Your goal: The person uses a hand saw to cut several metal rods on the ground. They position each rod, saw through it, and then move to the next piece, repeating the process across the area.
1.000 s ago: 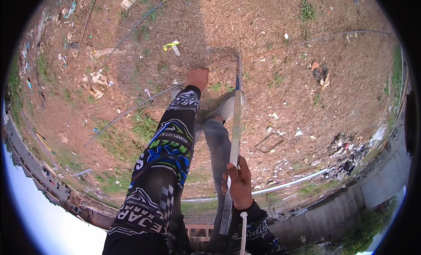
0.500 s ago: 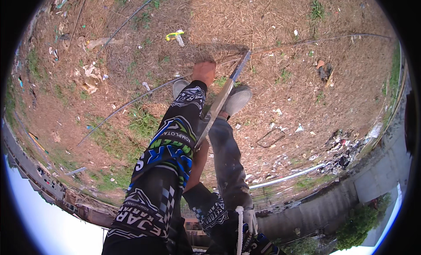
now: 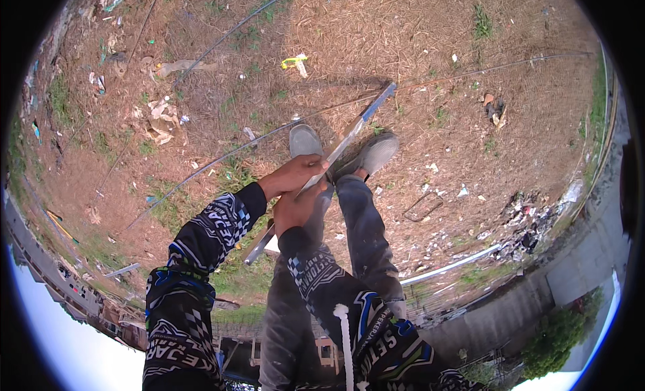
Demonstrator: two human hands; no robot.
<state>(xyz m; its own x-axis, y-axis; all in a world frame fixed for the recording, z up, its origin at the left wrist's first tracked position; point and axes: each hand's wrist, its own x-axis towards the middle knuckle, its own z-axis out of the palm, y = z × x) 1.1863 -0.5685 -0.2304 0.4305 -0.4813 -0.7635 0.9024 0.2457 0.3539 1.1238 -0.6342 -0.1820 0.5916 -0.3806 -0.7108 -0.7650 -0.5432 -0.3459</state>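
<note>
A long, straight grey bar [image 3: 346, 141], apparently metal, slants across in front of my shins, with its upper right end over the dry grass. My left hand [image 3: 295, 175] is closed around its middle, thumb along the top. Just below, my right hand [image 3: 299, 207] grips the same bar, close against the left one. The bar's lower end [image 3: 254, 255] shows past my right wrist, beside my leg. My hands cover the stretch between.
My shoes [image 3: 379, 152] stand on dry, grassy ground. A thin dark cable [image 3: 222, 148] runs across it. Farther off lies a yellow and white scrap [image 3: 295, 63]. Litter is heaped at the right [image 3: 527, 223], near a white pipe [image 3: 453, 265]. A white cord [image 3: 345, 344] hangs in front of me.
My left hand has come back from beyond the shoes and now holds the bar. My right hand, largely hidden behind the left arm before, shows on the bar too.
</note>
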